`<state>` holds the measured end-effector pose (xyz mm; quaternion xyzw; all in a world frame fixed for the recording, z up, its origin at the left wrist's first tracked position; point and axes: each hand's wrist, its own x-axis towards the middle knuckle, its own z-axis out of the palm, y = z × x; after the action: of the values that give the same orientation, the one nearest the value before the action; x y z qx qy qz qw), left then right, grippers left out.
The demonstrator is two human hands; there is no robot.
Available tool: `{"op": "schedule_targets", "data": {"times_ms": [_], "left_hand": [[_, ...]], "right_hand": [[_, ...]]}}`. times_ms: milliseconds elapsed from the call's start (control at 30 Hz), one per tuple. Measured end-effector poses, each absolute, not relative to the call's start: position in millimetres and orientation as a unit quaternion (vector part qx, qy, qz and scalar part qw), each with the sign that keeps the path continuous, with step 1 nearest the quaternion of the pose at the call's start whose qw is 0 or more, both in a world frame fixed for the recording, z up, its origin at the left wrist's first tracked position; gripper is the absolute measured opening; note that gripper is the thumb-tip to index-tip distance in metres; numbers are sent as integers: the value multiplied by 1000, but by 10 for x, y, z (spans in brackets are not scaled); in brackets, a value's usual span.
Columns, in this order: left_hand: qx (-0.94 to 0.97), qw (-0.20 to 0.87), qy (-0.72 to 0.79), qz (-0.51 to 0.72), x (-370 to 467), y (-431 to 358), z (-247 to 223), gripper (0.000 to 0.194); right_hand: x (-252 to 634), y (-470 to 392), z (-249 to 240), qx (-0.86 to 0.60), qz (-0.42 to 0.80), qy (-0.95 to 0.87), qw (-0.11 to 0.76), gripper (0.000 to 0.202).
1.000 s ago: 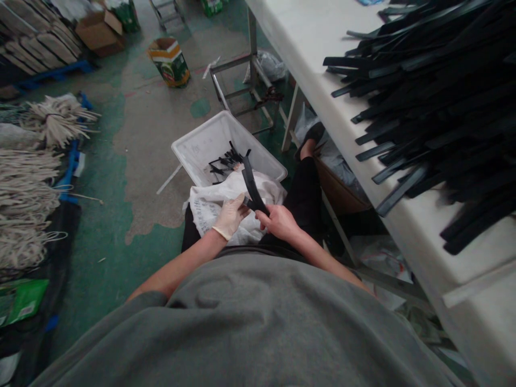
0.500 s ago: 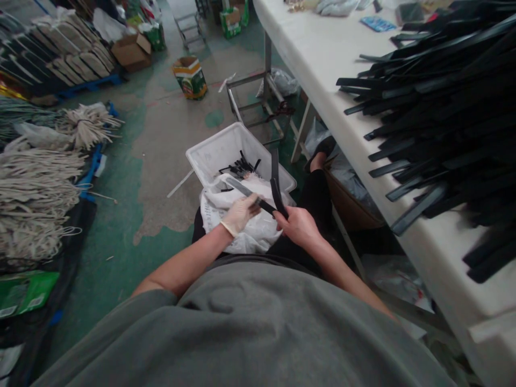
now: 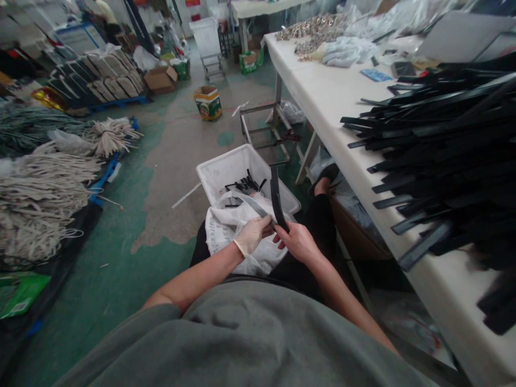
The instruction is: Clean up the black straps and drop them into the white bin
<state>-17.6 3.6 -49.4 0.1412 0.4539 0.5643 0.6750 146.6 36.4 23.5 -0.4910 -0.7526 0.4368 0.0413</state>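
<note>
Over my lap, my left hand [image 3: 253,234], in a pale glove, pinches a grey-black strip [image 3: 258,207] that slants up to the left. Close beside it, my right hand [image 3: 297,239] is closed on a black strip [image 3: 276,196] that stands up from its fingers. The fingertips of both hands nearly meet. Beneath them a white woven sack [image 3: 220,226] lies over my lap and the near edge of a white bin [image 3: 213,169]. Short black pieces [image 3: 248,184] lie inside the bin.
On the right, a white table [image 3: 318,97] bears a large pile of black strips [image 3: 451,145]. A metal frame [image 3: 260,130] stands beyond the bin. Bundles of pale cords [image 3: 44,199] lie at the left. A cardboard box [image 3: 208,103] is on the floor ahead.
The view has tilted up, showing more of the room. My left hand has moved along its strip toward my right hand, closing the gap between them.
</note>
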Motion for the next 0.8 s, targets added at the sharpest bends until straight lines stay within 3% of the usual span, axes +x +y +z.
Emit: {"op": "schedule_targets", "data": {"times_ms": [133,333,533,800], "left_hand": [[74,618,492,609,-339,15,-477,24],[139,692,446,551,-82,-46,-538,35],[41,625,500,598,-427,-10,-446,17],[89,690,466,546,-51,-142,-473,27]], "right_hand": [[1556,328,217,-497,414,-762,6,35],[1429,339,157,-492,430,-757,30,36],[1634,281,167,-489,421,-764,-11,34],[1427,337,138,-478,451,-754,25,28]]}}
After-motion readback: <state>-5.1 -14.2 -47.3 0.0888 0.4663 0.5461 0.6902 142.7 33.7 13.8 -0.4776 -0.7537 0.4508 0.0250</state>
